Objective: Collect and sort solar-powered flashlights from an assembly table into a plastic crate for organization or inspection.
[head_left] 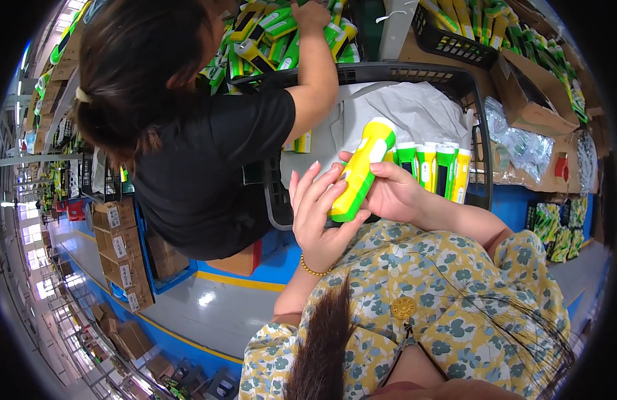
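1. A yellow and green flashlight (359, 170) is held in front of the chest, tilted, with its wide head up and away and its green tail toward the body, so that its side is turned to the eyes.
2. The left hand (320, 213) is pressed against the lower end of the body from the left, with the fingers stretched long and loose, so the tail is steadied rather than clutched.
3. The right hand (390, 190) is closed round the middle from the right, with thumb and fingers pinched on the barrel; the weight appears to be carried here.
4. Just beyond the hands, a row of finished flashlights (434, 170) is stood upright against white paper lining (415, 110) inside a black basket (480, 133), which keeps them packed and in easy reach.
5. On the left, a co-worker in a black shirt (215, 173) is bent over a heap of flashlights, with one hand (311, 15) laid on the pile.
6. Cardboard boxes (122, 260) are stacked on the floor below.
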Action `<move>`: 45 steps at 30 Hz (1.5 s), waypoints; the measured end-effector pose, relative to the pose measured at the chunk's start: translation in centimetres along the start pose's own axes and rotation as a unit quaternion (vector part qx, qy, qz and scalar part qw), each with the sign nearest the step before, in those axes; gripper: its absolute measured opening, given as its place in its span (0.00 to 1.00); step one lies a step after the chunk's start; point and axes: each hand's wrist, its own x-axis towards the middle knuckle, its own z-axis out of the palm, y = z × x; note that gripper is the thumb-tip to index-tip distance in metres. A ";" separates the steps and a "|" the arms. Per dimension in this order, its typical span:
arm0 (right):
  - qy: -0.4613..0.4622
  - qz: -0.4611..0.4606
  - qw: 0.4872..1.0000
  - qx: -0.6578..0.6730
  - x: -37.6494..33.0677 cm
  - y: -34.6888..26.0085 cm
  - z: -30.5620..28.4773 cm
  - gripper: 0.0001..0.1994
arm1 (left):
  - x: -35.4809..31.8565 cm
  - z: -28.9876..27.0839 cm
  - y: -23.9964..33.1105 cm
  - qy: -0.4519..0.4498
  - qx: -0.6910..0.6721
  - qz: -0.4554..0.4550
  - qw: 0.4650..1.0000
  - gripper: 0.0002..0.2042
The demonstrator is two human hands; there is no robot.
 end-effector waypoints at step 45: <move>0.061 -0.154 0.977 -0.134 0.0 0.3 -0.1 0.15 | -2.6 1.4 -2.1 0.083 -0.047 -0.110 0.989 0.17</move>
